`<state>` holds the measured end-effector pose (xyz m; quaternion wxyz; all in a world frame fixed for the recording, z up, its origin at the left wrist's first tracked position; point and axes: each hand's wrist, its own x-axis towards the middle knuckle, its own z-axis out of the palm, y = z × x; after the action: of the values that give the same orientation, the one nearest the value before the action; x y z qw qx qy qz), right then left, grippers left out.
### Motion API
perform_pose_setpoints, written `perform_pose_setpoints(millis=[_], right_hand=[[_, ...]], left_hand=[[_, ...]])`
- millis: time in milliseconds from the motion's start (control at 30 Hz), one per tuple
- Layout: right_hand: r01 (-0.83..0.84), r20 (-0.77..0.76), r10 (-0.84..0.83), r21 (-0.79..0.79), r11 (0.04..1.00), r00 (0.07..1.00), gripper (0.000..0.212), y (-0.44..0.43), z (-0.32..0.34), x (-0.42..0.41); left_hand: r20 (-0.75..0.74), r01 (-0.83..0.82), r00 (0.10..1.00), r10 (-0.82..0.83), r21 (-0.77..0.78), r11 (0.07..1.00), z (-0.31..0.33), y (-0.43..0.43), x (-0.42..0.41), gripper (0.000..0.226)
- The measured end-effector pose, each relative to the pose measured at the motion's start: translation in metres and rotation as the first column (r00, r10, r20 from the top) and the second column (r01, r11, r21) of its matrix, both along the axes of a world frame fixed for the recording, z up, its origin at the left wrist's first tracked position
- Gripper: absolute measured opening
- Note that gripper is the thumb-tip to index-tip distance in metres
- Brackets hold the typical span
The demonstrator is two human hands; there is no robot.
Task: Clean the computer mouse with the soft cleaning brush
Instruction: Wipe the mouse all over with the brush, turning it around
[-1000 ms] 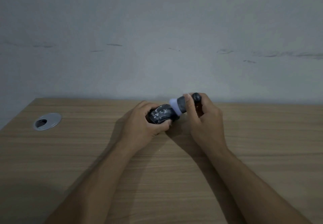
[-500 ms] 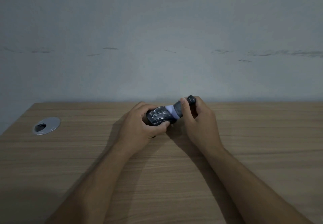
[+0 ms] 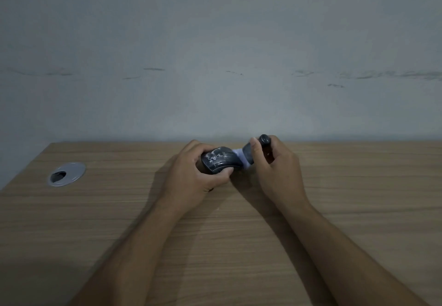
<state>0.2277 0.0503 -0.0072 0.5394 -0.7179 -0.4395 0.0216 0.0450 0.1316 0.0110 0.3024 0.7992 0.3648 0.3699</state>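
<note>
A dark grey computer mouse [image 3: 218, 162] with dusty smears is gripped in my left hand [image 3: 191, 176], just above the wooden desk [image 3: 215, 234] near its far edge. My right hand [image 3: 277, 169] holds the soft cleaning brush [image 3: 248, 154] by its dark handle. The brush's pale bristles press against the right end of the mouse. My fingers hide part of the mouse's underside and most of the brush handle.
A round grey cable grommet [image 3: 67, 174] is set into the desk at the far left. A plain grey wall [image 3: 215, 54] rises directly behind the desk's back edge.
The brush slid left over the mouse and has now drawn back to its right end, while both hands stayed near the far edge of the desk.
</note>
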Motion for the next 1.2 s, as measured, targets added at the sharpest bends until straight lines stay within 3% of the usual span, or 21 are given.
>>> perform_pose_setpoints(millis=[100,233,333,500,600,733,800,967,1100,1200], right_hand=[[0.054,-0.031,-0.053,0.048,0.997,0.998,0.026,-0.002,0.007,0.002],[-0.059,-0.023,0.063,0.171,0.984,0.998,0.025,-0.004,0.02,-0.016],[-0.101,0.012,0.101,0.124,0.987,0.995,0.02,-0.002,0.013,-0.02],[0.026,-0.023,-0.028,-0.06,0.998,0.999,0.024,0.0,0.003,-0.001],[0.048,-0.053,-0.044,0.078,0.996,0.998,0.025,-0.002,0.013,-0.009],[-0.097,-0.01,0.101,0.2,0.975,0.995,0.023,-0.004,0.023,-0.028],[-0.135,-0.001,0.137,0.163,0.977,0.991,0.019,-0.004,0.017,-0.029],[-0.018,-0.027,0.017,-0.036,0.999,0.999,0.023,-0.001,0.003,-0.007],[0.014,-0.037,-0.01,0.114,0.993,0.999,0.024,-0.006,0.015,-0.014],[-0.07,-0.032,0.078,0.208,0.976,0.996,0.025,-0.008,0.025,-0.024]], left_hand=[[0.008,-0.002,1.0,0.002,0.007,1.0,-0.002,0.002,0.003,0.036],[-0.027,-0.011,1.0,0.012,0.015,1.0,-0.003,0.005,0.004,0.037],[-0.037,-0.013,0.999,0.013,0.019,1.0,-0.003,0.004,0.002,0.037],[-0.043,0.004,0.999,-0.003,0.031,1.0,-0.002,0.001,0.002,0.039],[-0.041,-0.038,0.998,0.038,0.013,0.999,-0.002,0.002,0.004,0.038],[-0.077,-0.069,0.995,0.071,0.018,0.997,-0.001,0.003,0.004,0.04],[-0.079,-0.064,0.995,0.064,0.01,0.998,-0.002,0.004,0.003,0.041],[-0.038,-0.064,0.997,0.065,0.013,0.998,-0.003,0.002,0.004,0.039],[-0.041,-0.07,0.997,0.069,-0.019,0.997,-0.003,0.003,0.007,0.039],[-0.061,-0.067,0.996,0.067,-0.004,0.998,-0.002,0.003,0.007,0.04]])
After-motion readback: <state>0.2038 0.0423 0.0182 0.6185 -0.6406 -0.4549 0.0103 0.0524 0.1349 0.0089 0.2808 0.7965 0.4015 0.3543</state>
